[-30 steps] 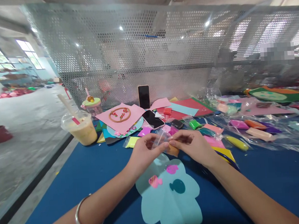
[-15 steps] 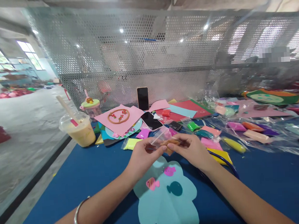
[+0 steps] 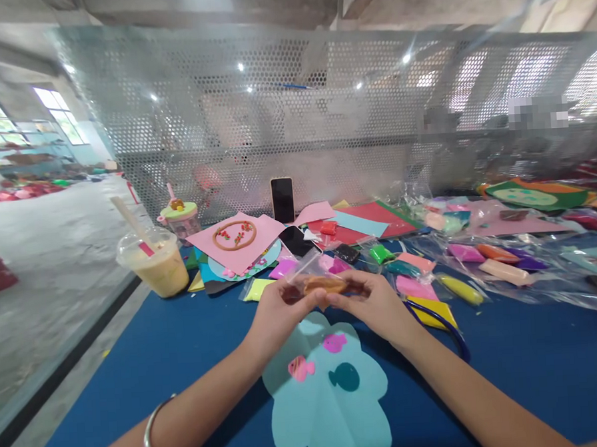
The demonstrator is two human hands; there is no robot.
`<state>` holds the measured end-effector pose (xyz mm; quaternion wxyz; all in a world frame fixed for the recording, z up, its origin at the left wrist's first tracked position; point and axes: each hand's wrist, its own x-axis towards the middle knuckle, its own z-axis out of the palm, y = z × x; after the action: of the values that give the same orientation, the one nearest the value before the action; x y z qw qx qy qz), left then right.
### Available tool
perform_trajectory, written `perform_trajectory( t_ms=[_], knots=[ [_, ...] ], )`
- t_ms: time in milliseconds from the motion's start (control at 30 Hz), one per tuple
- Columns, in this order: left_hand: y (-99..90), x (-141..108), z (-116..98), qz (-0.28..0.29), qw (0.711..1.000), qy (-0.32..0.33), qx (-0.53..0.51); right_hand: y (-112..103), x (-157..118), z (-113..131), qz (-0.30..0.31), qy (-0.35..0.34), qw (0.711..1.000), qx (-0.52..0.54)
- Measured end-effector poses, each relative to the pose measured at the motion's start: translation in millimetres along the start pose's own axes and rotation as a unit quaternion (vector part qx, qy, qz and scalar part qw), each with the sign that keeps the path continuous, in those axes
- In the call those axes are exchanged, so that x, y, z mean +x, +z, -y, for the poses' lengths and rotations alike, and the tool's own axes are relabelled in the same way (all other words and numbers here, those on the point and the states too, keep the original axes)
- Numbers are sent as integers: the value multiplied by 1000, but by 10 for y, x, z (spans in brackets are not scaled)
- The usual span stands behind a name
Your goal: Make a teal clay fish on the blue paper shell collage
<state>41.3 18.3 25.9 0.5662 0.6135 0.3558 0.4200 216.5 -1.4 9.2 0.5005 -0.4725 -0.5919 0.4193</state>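
Observation:
Between my two hands is a small clear plastic bag with brown modelling clay in it. My left hand pinches its left side, and my right hand grips the right side, thumbs close together. Below them on the blue table lies a light blue scalloped paper. Flat clay fish are on it: a pink striped fish, a magenta fish and a teal fish.
A drink cup with a straw stands at the left table edge. Bags of coloured clay, such as a yellow one, lie behind and right. A phone leans upright against the perforated metal screen. Pink paper bears a clay ring.
The bag has turned a little in my hands, so more of the brown clay shows. Both hands stay closed on it, and the whole view has shifted slightly.

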Motion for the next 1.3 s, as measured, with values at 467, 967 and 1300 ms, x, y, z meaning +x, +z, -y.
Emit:
perform_trajectory(
  t_ms=[467, 967, 1300],
  knots=[
    [-8, 0, 8, 12, 999, -20, 22, -10, 16, -4, 14, -14, 999, 34],
    [-27, -14, -43, 107, 980, 35, 163, -26, 4, 8, 14, -5, 999, 33],
    [-25, 8, -60, -1, 991, 68, 116, -15, -34, 65, 20, 2, 1000, 8]
  ],
)
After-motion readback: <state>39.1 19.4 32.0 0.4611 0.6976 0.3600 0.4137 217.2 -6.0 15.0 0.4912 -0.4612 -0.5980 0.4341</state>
